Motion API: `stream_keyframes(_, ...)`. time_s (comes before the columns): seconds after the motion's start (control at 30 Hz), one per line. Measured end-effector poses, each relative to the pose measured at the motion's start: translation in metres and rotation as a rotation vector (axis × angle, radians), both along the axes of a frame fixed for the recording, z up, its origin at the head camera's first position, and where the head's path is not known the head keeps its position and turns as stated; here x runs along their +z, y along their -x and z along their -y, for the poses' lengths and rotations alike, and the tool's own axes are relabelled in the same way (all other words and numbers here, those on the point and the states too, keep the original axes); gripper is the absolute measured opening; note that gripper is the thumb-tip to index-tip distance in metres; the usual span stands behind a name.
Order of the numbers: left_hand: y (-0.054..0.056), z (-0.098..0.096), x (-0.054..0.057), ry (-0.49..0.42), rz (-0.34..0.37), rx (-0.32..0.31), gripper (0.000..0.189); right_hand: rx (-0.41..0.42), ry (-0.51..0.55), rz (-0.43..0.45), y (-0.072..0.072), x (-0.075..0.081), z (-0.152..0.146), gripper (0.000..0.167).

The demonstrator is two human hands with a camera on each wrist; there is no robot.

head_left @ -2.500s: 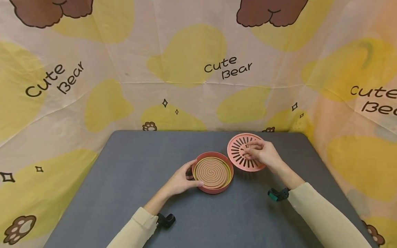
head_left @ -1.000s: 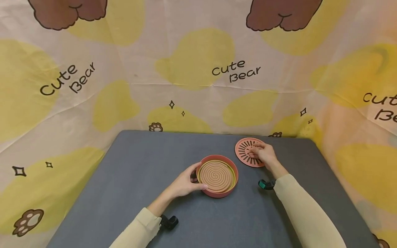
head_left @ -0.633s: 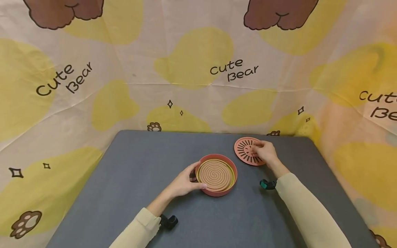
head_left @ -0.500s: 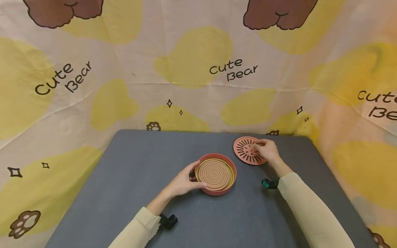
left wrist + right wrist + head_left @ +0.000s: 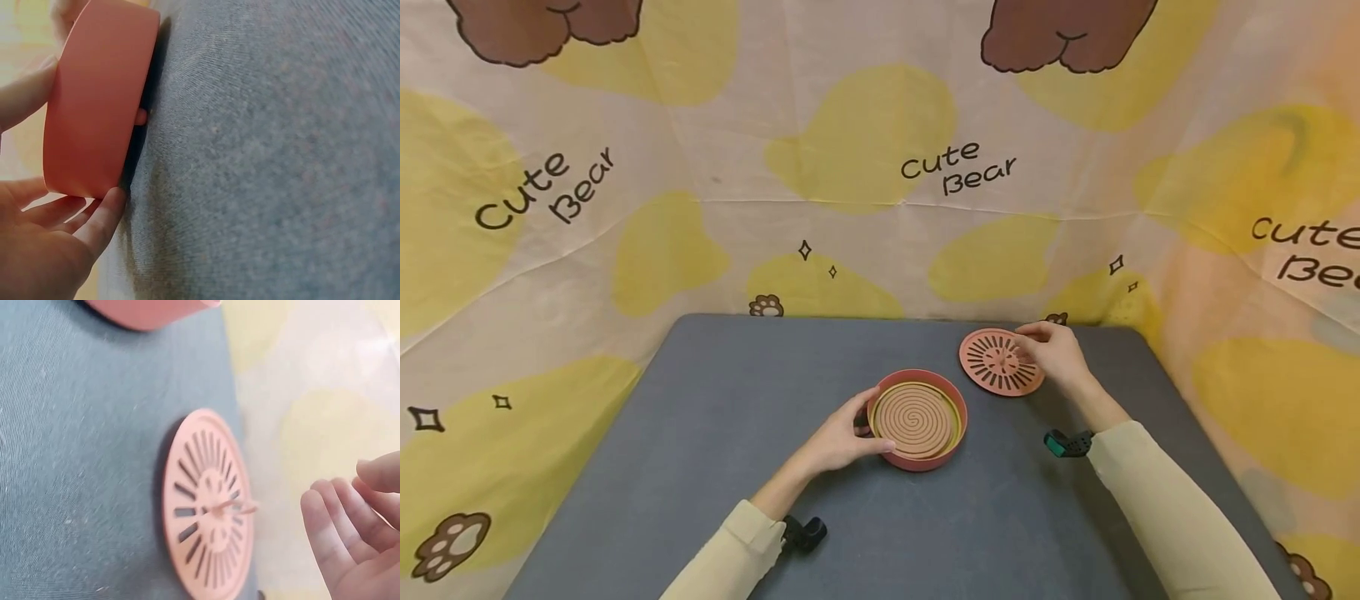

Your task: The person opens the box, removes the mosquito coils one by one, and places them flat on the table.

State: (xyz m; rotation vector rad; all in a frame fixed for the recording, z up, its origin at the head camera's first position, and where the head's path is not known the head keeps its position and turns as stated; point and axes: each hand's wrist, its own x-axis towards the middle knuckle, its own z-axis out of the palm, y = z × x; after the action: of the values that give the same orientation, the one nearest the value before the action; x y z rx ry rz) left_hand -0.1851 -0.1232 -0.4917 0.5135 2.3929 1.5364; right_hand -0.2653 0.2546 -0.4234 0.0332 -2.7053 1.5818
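Observation:
A round red mosquito coil box (image 5: 917,464) stands on the table with a tan mosquito coil (image 5: 914,419) inside, and a yellow ring shows around the coil. My left hand (image 5: 837,439) grips the box from the left, thumb at the near rim and fingers around the far side. In the left wrist view the box wall (image 5: 100,100) sits between thumb and fingers, with a small foot beneath it. The slotted pink lid (image 5: 988,360) lies flat behind and right of the box, its small knob upward. Just above its right side is my right hand (image 5: 1057,358), fingers loosely bent, holding nothing.
The dark grey table (image 5: 760,383) ends at a cloth backdrop (image 5: 850,150) with yellow patches and bear prints. The lid lies near the table's back edge. A black wrist camera (image 5: 805,533) hangs at the left cuff, another (image 5: 1067,443) at the right.
The right hand has set the lid down on the table, let go of its knob and drawn back up and to the right. The left hand keeps its hold on the box.

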Motion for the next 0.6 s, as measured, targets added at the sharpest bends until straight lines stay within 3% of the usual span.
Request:
stream_keyframes(0.3,0.001,0.001,0.001,0.008,0.002,0.002,0.096,0.098,0.013,-0.049,-0.018,0.022,0.018,0.04)
stream_keyframes(0.6,0.001,-0.001,0.0,0.017,-0.002,0.012,0.096,0.186,-0.046,-0.099,-0.026,0.021,0.045,0.034)
